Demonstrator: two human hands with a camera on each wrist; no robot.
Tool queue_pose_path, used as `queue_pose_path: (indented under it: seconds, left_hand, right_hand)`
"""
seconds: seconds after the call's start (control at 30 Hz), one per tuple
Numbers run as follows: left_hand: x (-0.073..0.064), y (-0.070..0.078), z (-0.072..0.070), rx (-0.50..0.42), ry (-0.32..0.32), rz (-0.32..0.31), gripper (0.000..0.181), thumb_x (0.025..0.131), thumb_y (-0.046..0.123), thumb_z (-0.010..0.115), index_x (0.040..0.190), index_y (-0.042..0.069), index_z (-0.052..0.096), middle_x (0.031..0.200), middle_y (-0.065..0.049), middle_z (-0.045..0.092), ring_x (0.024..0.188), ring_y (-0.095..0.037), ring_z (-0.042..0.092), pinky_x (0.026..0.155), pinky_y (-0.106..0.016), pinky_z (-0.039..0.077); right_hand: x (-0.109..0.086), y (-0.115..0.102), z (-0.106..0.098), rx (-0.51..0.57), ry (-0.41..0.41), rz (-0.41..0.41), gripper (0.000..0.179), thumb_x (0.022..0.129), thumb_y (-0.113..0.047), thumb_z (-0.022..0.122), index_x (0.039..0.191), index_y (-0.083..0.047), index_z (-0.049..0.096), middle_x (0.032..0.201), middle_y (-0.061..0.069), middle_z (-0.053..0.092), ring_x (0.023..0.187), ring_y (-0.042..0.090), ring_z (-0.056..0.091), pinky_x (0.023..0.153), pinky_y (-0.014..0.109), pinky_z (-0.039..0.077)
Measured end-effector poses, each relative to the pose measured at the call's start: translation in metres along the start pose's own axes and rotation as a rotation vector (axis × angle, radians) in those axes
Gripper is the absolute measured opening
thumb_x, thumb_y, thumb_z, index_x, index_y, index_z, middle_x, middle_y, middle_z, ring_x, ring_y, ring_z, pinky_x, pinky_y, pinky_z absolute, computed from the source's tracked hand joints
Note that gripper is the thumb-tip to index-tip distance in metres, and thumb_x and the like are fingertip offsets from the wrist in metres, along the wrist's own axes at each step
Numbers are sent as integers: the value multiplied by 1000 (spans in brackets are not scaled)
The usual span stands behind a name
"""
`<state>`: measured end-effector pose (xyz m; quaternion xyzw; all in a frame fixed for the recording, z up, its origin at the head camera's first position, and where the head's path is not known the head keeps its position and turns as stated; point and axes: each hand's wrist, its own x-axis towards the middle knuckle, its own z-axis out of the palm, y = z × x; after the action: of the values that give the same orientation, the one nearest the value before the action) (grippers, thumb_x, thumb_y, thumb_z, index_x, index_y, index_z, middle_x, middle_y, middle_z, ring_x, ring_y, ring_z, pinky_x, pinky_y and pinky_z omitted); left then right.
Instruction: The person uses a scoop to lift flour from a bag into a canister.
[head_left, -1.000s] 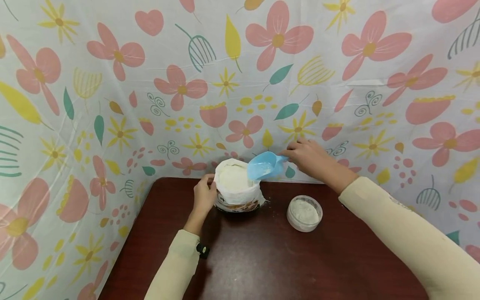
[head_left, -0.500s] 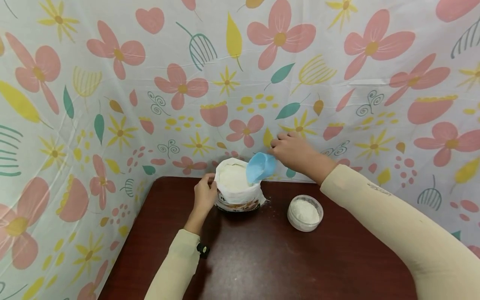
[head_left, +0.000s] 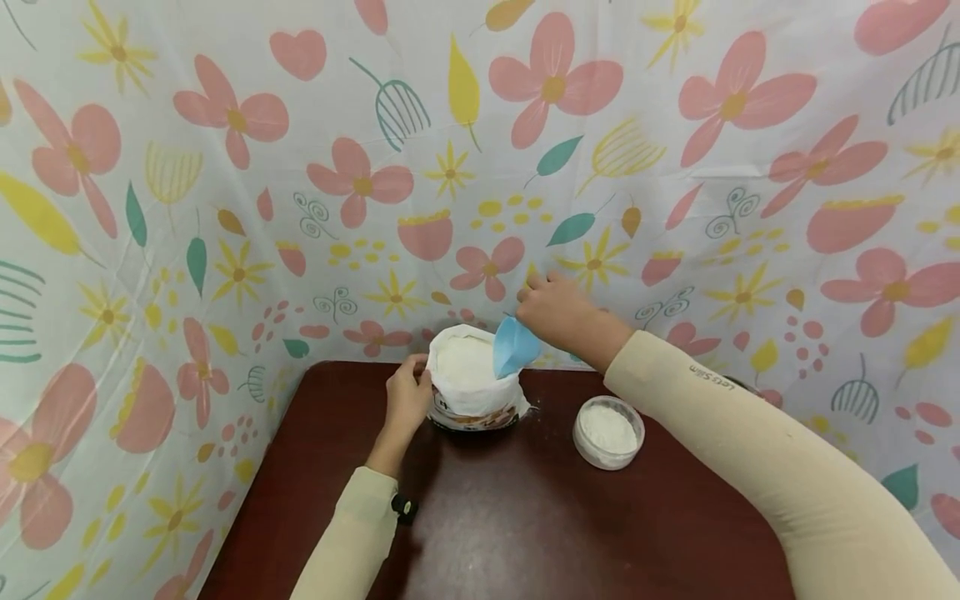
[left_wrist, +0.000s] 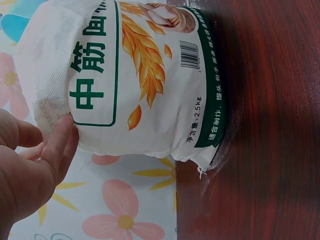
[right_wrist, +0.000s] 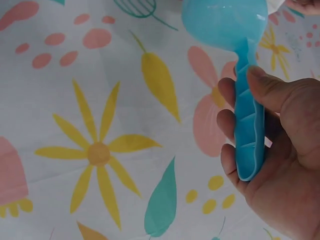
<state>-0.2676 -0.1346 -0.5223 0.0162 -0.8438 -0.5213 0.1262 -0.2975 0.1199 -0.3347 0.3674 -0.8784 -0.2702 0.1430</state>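
Note:
A white flour bag, its mouth folded outward, stands upright at the back of the table with pale flour showing inside. My left hand pinches the left rim of the bag; in the left wrist view the fingers lie against its printed side. With my right hand I grip the ribbed handle of a blue scoop, fingers curled round it. The scoop's bowl is tilted down over the bag's right rim, its tip at the flour. What the bowl contains is hidden.
A clear round tub of white powder stands to the right of the bag on the dark red wooden table. Specks of flour lie beside the bag. A flower-printed cloth hangs close behind and at the left.
My right hand has moved left and turned, tipping the scoop from nearly level to steeply downward at the bag's mouth. The left hand and the bag have stayed in place.

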Motion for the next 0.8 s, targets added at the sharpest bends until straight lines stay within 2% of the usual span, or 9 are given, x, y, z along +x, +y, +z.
queue_pose_path:
  seconds: [0.1,0.17,0.3,0.53,0.67,0.8]
  left_hand:
    - [-2,-1,0,-1,-1,-2,28,105,7,55,131,3,65,113,-15,72,84,-23,71,71,-34,65]
    - [-2,-2,1,-2,3,2,27,105,6,55,130,3,65,113,-15,72,85,-24,71,71,-35,65]
    - [-2,-1,1,-2,12,5,27,105,6,56,129,3,66,113,-15,72,86,-25,71,71,-35,65]
    - [-4,-3,3,-31,3,1,27,105,5,55,130,3,65,112,-16,71,83,-25,72,70,-33,65]
    - [-3,-3,3,-41,8,3,26,105,5,55,129,3,66,112,-16,71,81,-24,72,70,-33,65]
    - [-1,-2,2,-36,18,16,26,105,5,55,128,2,66,111,-16,71,80,-23,72,69,-32,65]
  right_hand:
    - [3,-6,3,11,-30,10,21,97,-9,72,81,-21,77,90,-2,68,82,20,53,64,32,33]
    - [3,-8,4,12,-19,12,20,97,-9,72,81,-21,78,91,-2,69,85,21,55,65,32,40]
    - [3,-12,6,6,-18,16,20,97,-9,72,81,-20,78,91,-1,70,85,22,55,69,34,46]
    - [5,-19,10,14,-54,21,18,98,-9,71,85,-20,78,95,-2,71,89,22,56,75,36,47]
    - [7,-22,11,42,-50,20,17,98,-10,71,88,-20,80,100,-2,73,92,23,57,77,38,49]
    - [11,-25,12,62,-33,26,20,98,-9,70,85,-21,80,98,-2,72,90,24,57,75,38,48]
